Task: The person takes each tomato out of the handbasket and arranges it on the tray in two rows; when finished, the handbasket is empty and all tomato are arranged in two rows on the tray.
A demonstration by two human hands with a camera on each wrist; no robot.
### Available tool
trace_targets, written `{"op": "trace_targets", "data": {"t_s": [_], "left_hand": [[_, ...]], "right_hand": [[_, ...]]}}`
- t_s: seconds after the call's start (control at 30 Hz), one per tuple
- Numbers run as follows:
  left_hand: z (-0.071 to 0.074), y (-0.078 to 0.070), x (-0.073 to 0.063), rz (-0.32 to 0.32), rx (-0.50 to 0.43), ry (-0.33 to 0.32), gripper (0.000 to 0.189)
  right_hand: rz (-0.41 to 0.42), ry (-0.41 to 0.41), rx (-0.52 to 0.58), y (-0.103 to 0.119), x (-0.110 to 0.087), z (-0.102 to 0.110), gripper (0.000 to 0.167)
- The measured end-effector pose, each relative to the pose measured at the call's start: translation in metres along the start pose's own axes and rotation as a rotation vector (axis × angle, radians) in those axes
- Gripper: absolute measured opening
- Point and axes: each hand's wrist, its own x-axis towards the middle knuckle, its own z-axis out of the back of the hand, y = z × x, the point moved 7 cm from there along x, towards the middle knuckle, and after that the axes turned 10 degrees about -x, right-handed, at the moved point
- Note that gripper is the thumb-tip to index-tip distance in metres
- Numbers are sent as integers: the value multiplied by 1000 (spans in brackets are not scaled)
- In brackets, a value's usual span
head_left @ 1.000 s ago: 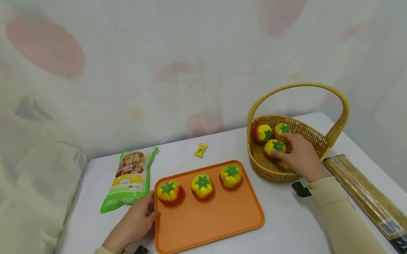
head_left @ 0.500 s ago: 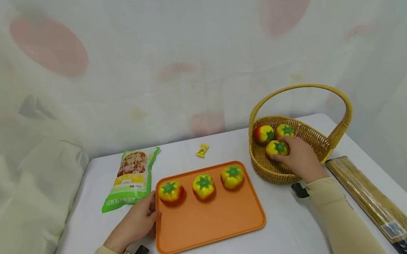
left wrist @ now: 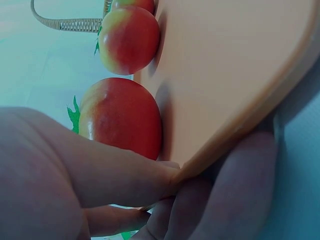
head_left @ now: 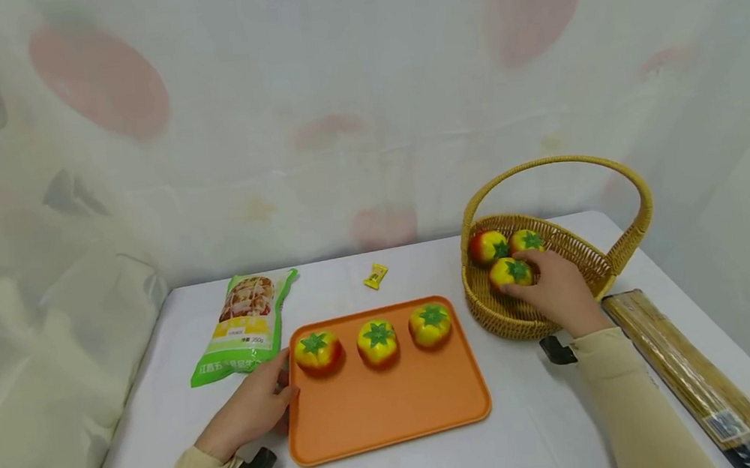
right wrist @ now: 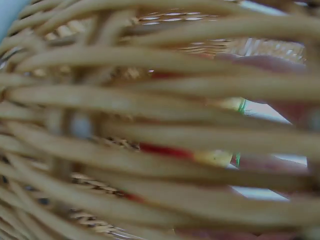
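Note:
My left hand point(head_left: 253, 402) grips the left rim of the orange tray point(head_left: 392, 409); the left wrist view shows the thumb on top and fingers underneath. A row of red-and-yellow toy tomatoes with green leafy tops lies along the tray's far side: a left one point(head_left: 319, 352), a middle one point(head_left: 377, 344) and a right one point(head_left: 430, 326). Inside the wicker basket point(head_left: 507, 327), my right hand point(head_left: 555, 290) holds the nearest toy tomato point(head_left: 511, 273) between thumb and fingers. Two others, one at the left point(head_left: 488, 247) and one behind point(head_left: 526, 240), lie beside it. Basket weave hides most of the right wrist view.
A green food bag point(head_left: 244, 326) lies left of the tray, and a small yellow wrapped candy point(head_left: 375, 275) behind it. Right of the basket, a long packet of thin wooden sticks point(head_left: 689, 369) lies along the table edge. The basket's tall handle point(head_left: 554, 161) arches over it.
The head view has shifted slightly. My right thumb and fingers stay at the same toy tomato in the basket, and my left hand stays on the tray's rim.

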Motion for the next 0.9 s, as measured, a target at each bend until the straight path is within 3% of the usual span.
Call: {"op": "trace_targets", "data": {"t_s": [0.33, 0.53, 0.7, 0.9], "left_hand": [[-2, 3, 0, 4, -15, -2, 77], [1, 3, -1, -5, -3, -6, 77], [2, 1, -2, -18, 28, -11, 76], [0, -1, -2, -28, -3, -8, 75]], "right_hand": [[79, -69, 23, 24, -13, 26, 68], [155, -59, 58, 51, -26, 32, 68], [229, -18, 77, 76, -36, 26, 65], [342, 14, 74, 111, -48, 7, 62]]}}
